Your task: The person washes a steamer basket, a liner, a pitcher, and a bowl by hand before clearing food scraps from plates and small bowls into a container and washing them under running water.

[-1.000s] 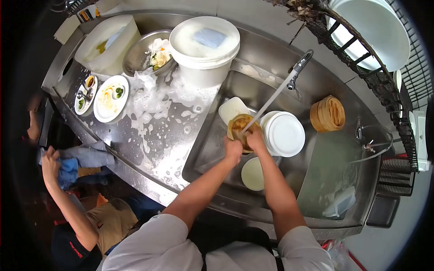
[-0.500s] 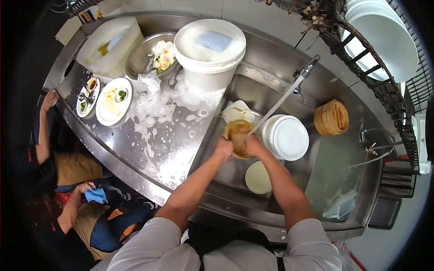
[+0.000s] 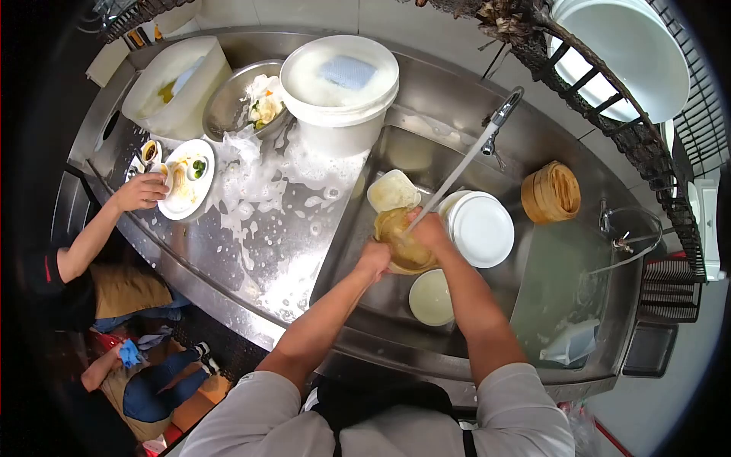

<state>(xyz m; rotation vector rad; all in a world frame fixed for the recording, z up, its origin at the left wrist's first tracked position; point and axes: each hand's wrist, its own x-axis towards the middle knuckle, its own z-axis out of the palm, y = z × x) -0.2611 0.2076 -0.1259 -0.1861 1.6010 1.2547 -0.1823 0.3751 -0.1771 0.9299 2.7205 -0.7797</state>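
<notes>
Both my hands hold a round bamboo steamer basket point(image 3: 400, 238) over the steel sink point(image 3: 358, 228), under the water stream from the tap point(image 3: 502, 110). My left hand point(image 3: 375, 257) grips its near-left rim and my right hand point(image 3: 429, 230) holds its right rim. A stack of white plates point(image 3: 480, 228) sits just right of my right hand. A white square dish point(image 3: 392, 190) lies behind the basket and a white round plate point(image 3: 430, 298) lies below it in the sink.
The soapy counter point(image 3: 266, 221) carries a white bucket point(image 3: 339, 84), a metal bowl point(image 3: 236, 99), a white tub point(image 3: 175, 80) and a dirty plate point(image 3: 186, 179) that another person's hand point(image 3: 141, 190) touches. Another bamboo steamer point(image 3: 552, 192) stands right; the right basin point(image 3: 563, 297) holds water.
I have tilted and turned the steamer basket under the stream. The other person's hand has come up onto the counter by the dirty plate.
</notes>
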